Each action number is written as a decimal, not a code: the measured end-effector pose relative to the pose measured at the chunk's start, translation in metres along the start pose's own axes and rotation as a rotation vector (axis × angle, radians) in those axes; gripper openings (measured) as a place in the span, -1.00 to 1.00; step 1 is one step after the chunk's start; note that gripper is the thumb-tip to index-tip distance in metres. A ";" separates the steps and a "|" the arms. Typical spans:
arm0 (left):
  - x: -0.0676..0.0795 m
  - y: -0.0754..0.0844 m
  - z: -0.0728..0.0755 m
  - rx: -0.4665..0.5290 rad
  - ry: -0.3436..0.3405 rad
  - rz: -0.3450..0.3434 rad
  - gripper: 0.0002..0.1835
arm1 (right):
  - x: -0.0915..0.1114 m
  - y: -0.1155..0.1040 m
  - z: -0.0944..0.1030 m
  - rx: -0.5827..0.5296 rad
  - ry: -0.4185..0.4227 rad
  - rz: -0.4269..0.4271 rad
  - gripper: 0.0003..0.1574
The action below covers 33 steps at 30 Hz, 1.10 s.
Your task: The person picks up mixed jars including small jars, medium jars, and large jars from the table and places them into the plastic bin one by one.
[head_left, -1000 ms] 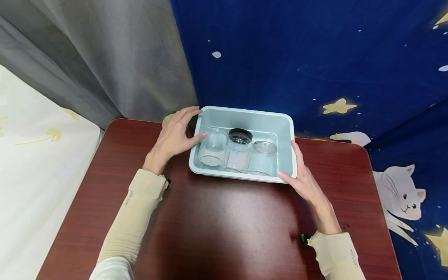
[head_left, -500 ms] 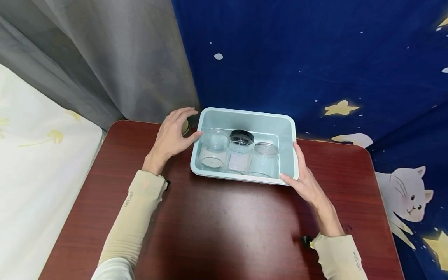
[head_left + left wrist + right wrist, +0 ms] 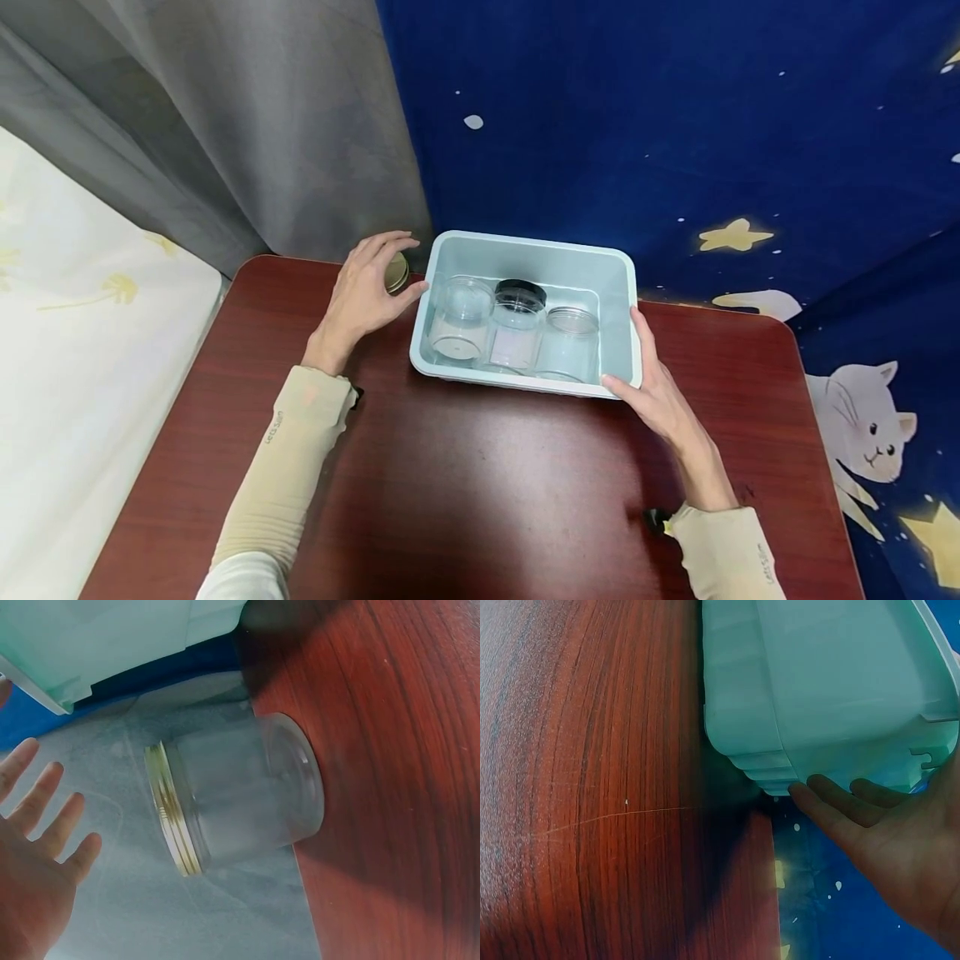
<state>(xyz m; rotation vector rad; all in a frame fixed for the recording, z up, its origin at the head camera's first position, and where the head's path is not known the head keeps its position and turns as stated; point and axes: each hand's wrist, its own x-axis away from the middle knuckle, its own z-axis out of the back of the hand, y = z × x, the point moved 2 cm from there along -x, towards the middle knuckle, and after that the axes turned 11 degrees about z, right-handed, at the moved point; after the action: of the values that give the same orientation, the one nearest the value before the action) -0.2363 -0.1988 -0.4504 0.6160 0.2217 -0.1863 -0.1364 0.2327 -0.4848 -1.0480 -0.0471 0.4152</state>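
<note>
A pale blue plastic bin (image 3: 626, 325) stands at the table's back. Inside are three clear jars: one at the left (image 3: 459, 321), a black-lidded jar (image 3: 517, 321) in the middle, and a jar with a pale, ridged rim (image 3: 567, 342) at the right. My right hand (image 3: 663, 400) grips the bin's right front corner, thumb on the rim and fingers along the outer wall. My left hand (image 3: 360, 292) is spread beside the bin's left side, its thumb close to the rim; touching or not, I cannot tell. Near it stands a clear jar with a gold lid (image 3: 172, 810).
The dark red wooden table (image 3: 480, 500) ends just behind the bin. A grey curtain (image 3: 315, 125) and a blue star-patterned curtain (image 3: 562, 125) hang behind it. White cloth (image 3: 90, 375) lies to the left.
My left hand has drawn back leftward from the bin's rim, so more of the gold lid shows. My right hand keeps its grip on the bin. The view has shifted slightly.
</note>
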 end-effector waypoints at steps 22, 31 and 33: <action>0.003 -0.024 0.000 0.016 0.036 0.068 -0.39 | -0.001 0.001 0.000 0.016 0.009 0.028 0.34; 0.005 -0.032 -0.002 0.015 0.036 0.076 -0.32 | 0.001 0.003 0.000 0.021 0.010 0.007 0.32; 0.005 -0.034 -0.003 0.007 0.031 0.079 -0.30 | 0.001 0.003 -0.001 0.032 0.010 0.001 0.32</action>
<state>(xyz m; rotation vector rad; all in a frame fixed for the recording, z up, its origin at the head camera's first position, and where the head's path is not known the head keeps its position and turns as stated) -0.2396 -0.2247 -0.4732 0.6337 0.2269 -0.1015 -0.1367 0.2340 -0.4881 -1.0188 -0.0313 0.4105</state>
